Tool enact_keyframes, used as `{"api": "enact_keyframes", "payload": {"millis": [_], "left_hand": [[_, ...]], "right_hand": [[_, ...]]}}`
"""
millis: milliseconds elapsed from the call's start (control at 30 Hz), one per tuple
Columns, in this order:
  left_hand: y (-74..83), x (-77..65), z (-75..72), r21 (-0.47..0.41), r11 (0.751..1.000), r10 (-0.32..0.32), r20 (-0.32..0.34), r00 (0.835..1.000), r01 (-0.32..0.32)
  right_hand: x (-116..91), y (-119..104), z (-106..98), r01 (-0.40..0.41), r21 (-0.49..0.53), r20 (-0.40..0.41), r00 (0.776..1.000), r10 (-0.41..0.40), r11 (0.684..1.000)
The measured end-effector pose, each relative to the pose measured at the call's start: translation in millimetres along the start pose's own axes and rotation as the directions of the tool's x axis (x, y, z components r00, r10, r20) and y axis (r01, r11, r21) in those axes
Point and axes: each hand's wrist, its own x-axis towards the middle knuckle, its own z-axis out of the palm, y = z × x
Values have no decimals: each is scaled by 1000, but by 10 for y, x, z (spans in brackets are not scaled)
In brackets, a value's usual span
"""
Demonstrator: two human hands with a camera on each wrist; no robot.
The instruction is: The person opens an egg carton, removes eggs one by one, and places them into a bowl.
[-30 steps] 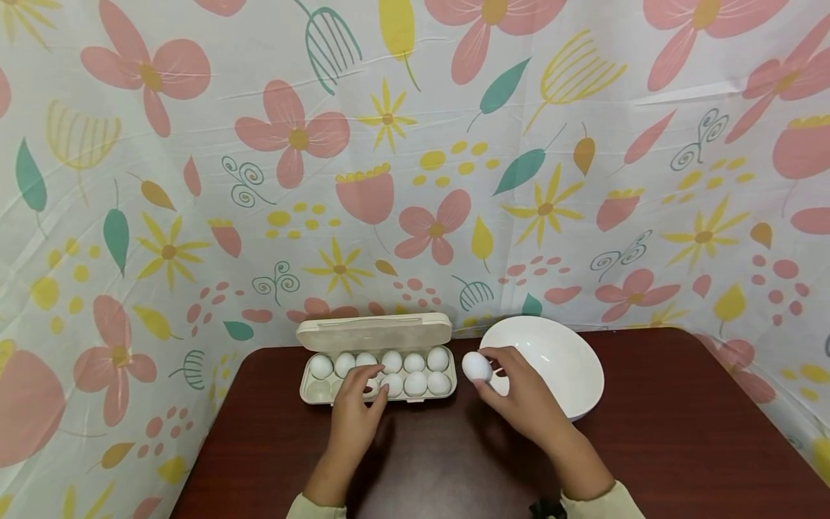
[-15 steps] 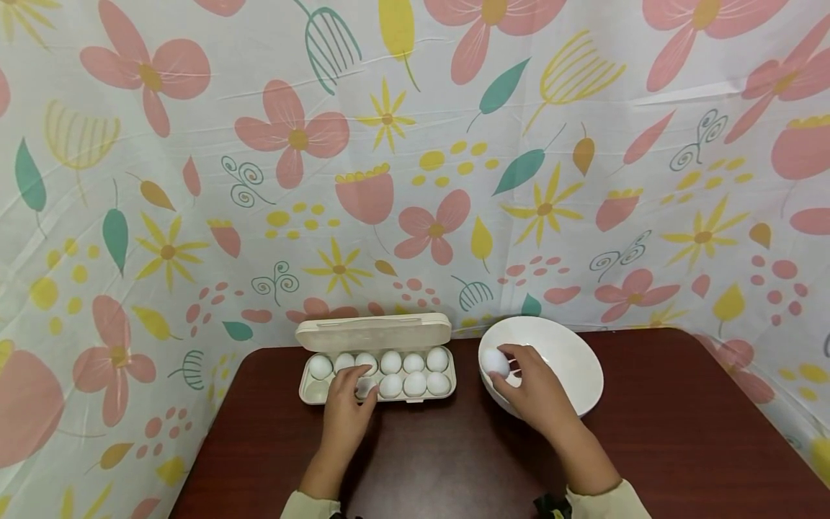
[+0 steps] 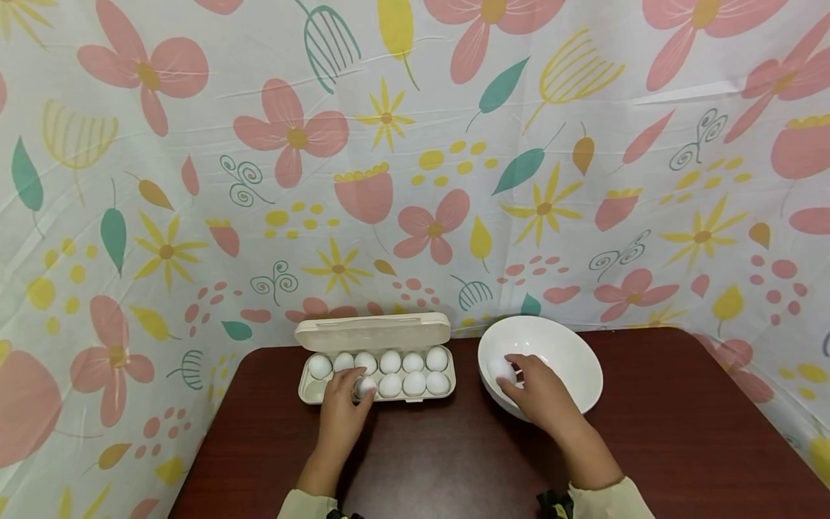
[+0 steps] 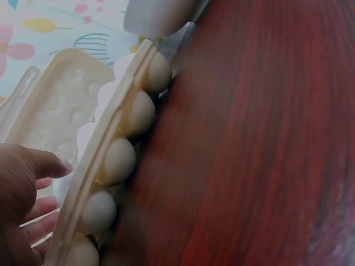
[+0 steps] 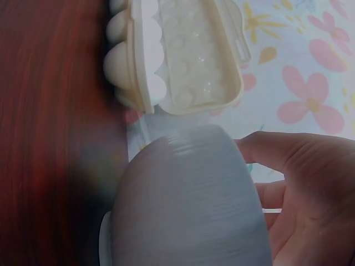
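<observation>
My left hand (image 3: pixel 344 407) is at the egg carton (image 3: pixel 447 396), thumb and fingers round a white egg (image 3: pixel 365 387) in its front row. In the left wrist view, the thumb (image 4: pixel 47 163) lies at the top of that egg, behind the carton's near edge. Over the near left part of the white bowl (image 3: pixel 573 360), my right hand (image 3: pixel 541 393) holds another white egg (image 3: pixel 502 371), low inside the rim. From the right wrist, the bowl's outer wall (image 5: pixel 188 199) hides that egg, and the fingers show beyond it.
The carton's lid (image 3: pixel 376 333) stands raised at the back. More white eggs (image 3: pixel 390 360) sit in both rows; the front left cell (image 3: pixel 315 392) holds none. A dark red-brown table (image 3: pixel 428 461) carries everything, with a flower-printed cloth (image 3: pixel 415 173) hanging behind.
My right hand has carried its egg rightward from beside the bowl and down inside the rim. My left hand has shifted slightly left and settled round the front-row egg.
</observation>
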Motion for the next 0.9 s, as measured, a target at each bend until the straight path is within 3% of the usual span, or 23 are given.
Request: {"api": "enact_keyframes", "payload": {"millis": [467,900], "left_hand": [[-22,-10,0,36,999,-37,45,998,35],[-46,-18,14,59,998,-33,38,999,31]], "right_hand": [[21,64,23,-63,-24,118,991,65,998],[21,91,37,-99,-71,161,981,109,993]]}}
